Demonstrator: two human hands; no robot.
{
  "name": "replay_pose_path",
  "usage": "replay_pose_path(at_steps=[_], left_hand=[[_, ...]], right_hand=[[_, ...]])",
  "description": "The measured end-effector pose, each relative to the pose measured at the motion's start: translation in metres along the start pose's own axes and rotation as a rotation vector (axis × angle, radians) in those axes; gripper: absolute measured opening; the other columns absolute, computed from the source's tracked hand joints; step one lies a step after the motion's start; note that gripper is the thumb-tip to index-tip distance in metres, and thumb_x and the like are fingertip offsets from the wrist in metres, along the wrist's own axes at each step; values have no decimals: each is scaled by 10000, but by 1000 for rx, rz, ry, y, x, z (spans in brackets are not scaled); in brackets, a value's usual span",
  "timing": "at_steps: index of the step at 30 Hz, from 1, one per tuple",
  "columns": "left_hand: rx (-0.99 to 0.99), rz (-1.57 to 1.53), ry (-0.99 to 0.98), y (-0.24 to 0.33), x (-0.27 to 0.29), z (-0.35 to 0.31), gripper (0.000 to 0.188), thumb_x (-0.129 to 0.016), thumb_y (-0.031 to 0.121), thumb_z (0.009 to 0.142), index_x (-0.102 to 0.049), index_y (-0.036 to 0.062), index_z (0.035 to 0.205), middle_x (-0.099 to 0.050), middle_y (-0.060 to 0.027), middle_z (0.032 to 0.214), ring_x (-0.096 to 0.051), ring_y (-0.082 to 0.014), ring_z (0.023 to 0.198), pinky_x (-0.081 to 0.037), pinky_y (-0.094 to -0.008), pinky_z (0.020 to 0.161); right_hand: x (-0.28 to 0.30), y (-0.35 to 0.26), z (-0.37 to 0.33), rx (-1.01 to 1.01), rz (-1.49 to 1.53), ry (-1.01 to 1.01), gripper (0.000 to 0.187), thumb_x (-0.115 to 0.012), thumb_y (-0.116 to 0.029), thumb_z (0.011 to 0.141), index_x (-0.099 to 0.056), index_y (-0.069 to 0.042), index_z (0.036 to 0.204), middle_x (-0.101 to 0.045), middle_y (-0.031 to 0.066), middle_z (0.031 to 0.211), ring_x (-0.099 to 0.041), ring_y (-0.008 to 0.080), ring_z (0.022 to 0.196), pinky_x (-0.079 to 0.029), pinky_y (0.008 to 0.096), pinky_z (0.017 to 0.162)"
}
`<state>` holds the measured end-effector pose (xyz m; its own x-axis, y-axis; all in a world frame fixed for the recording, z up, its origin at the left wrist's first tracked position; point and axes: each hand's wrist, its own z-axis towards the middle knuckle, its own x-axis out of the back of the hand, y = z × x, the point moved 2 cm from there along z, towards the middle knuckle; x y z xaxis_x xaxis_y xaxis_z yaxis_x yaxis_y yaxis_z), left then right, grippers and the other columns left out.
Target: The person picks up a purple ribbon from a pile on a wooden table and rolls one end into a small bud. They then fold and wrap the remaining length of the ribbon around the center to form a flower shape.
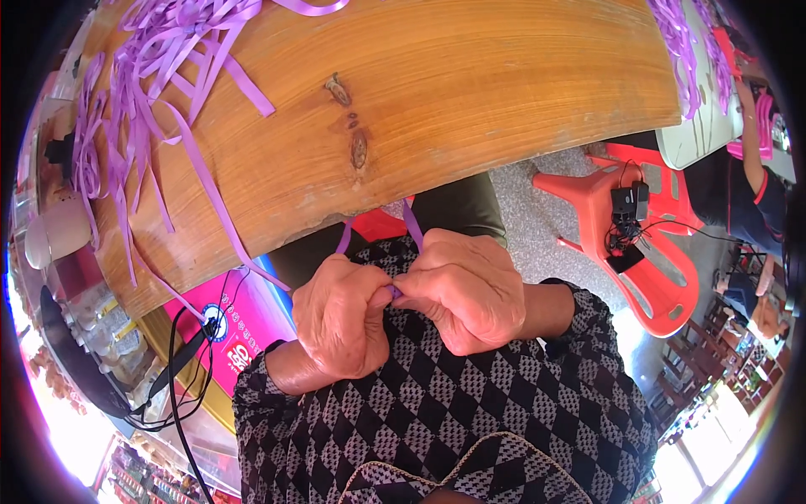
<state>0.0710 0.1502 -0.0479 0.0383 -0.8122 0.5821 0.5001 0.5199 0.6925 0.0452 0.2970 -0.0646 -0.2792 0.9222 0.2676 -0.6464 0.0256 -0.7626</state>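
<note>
Close to my body, just off the near edge of the wooden table (470, 84), both my hands meet in a pinch. Between the fingertips a small bit of purple ribbon (412, 225) shows, and its two strands run up from the hands toward the table edge. My left hand (342, 315) is closed with thumb and forefinger on the ribbon. My right hand (466, 290) is curled the same way and touches the left at the fingertips. Most of the ribbon between them is hidden by the fingers.
A heap of purple ribbons (191, 23) lies at the table's far left, with strands hanging over the edge. Black cables (180, 370) run beside a pink box (243, 315) at left. A red plastic chair (646, 290) holds dark devices at right. Another person (739, 189) is beyond.
</note>
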Motion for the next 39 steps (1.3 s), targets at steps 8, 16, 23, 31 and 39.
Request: replay_pose_path(at_steps=[8,16,23,31,39], left_hand=[[-64,73,32,2,-1,-3,128,-619,-71,703,-547,-81,808,-498,-116,652,-477,-242,488,-358,-308,389],[-39,83,62,-2,-7,-1,100,-627,-57,692,-563,-72,766,-473,-115,617,-471,-238,468,-358,-305,391],[379,-238,-5,-1,12,10,105,-588,53,833,-577,-17,910,-521,-105,691,-511,-202,552,-408,-270,497],[466,-339,-224,-5,26,9,179,-698,28,724,-601,7,872,-562,-76,715,-525,-194,604,-402,-277,529],[139,-112,-104,-1,33,18,257,-767,61,610,-602,10,800,-568,-86,675,-514,-223,557,-381,-305,473]], right_hand=[[-2,2,0,-50,82,50,239,-737,10,609,-551,61,751,-497,94,578,-464,214,440,-330,286,375],[-1,2,4,-26,-1,-12,250,-725,37,582,-538,58,747,-481,98,580,-457,222,451,-335,290,384],[4,6,16,21,-41,106,280,-747,-14,637,-576,51,849,-572,114,654,-513,221,494,-368,289,421],[19,6,10,-7,-55,-81,341,-737,35,603,-598,21,914,-603,109,726,-532,231,551,-390,292,456],[23,4,16,240,-340,-75,354,-666,-15,511,-610,20,858,-600,101,758,-499,199,546,-386,254,435]])
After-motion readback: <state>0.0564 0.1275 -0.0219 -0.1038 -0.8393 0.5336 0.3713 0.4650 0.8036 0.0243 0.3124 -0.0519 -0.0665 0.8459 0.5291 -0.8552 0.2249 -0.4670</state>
